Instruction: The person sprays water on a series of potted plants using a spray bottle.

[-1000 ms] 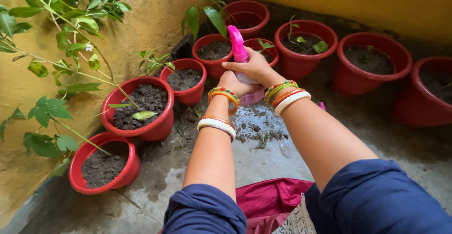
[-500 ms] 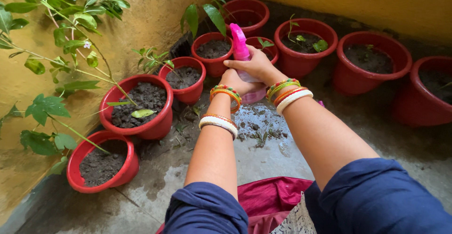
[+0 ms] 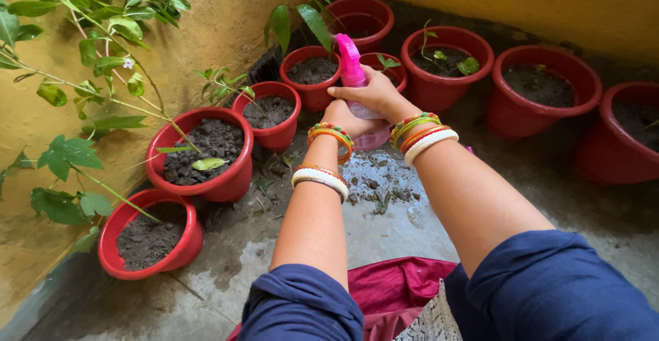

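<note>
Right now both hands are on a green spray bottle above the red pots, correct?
Not quite: the spray bottle is pink, not green. The head view shows the left hand and right hand both on it, above the red pots.

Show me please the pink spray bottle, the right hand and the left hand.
pink spray bottle (image 3: pixel 351 66), head view, on its pink nozzle head.
right hand (image 3: pixel 374 95), head view, on its back.
left hand (image 3: pixel 345 119), head view, on its back.

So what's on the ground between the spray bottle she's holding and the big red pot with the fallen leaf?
In the head view, between the pink spray bottle and that pot lies wet concrete floor with scattered soil and leaf bits.
</note>
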